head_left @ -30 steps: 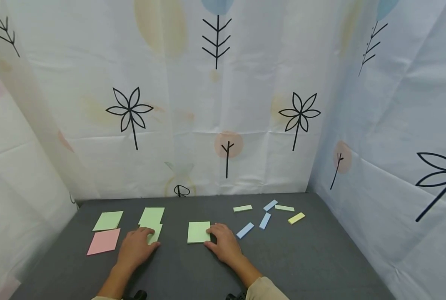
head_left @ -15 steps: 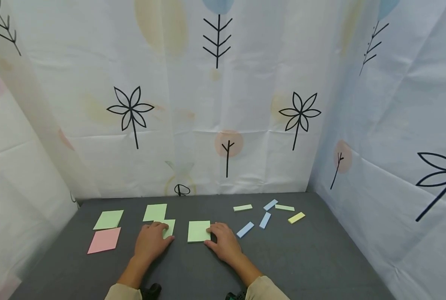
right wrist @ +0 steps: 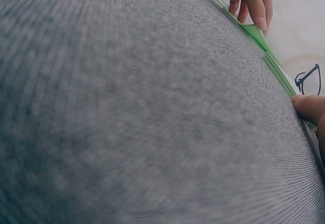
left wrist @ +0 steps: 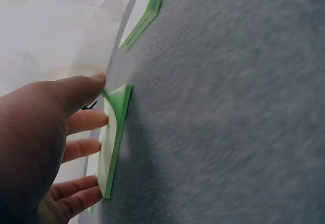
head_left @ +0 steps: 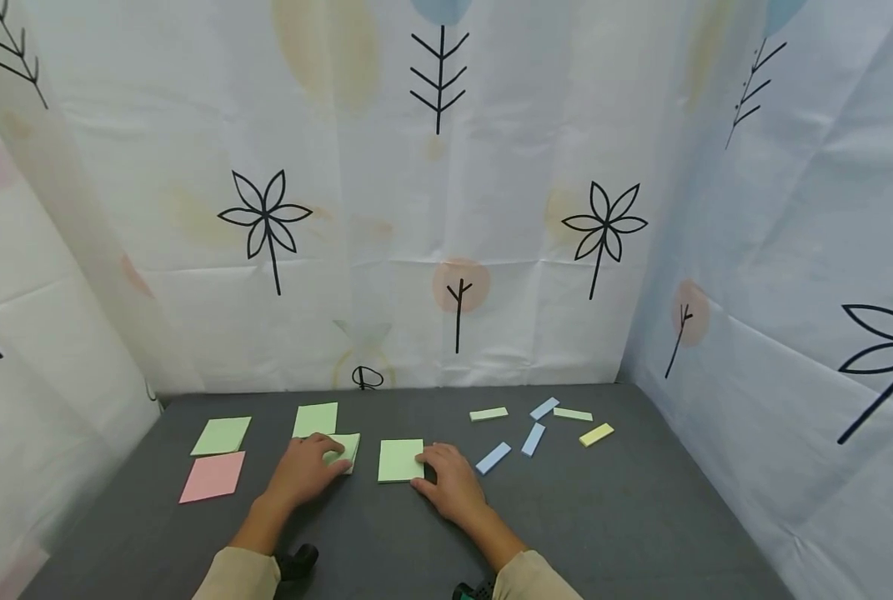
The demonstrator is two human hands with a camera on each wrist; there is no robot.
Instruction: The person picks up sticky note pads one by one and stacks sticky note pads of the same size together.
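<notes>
Head | left grip [head_left: 305, 473]: pinching green pad [head_left: 351, 448], sides slanting rightward | right grip [head_left: 454, 487]: holding neighbouring pad [head_left: 400, 461], squared

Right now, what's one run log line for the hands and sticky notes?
left hand: fingers hold green pad, top sheet curled up | right hand: fingers at second green pad, right edge | pink pad: untouched

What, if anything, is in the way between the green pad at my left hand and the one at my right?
Nothing visible: only a narrow strip of gray tabletop shows between the green pad at your left hand and the other green pad. Your right hand is at that pad's right side, outside the gap.
</notes>
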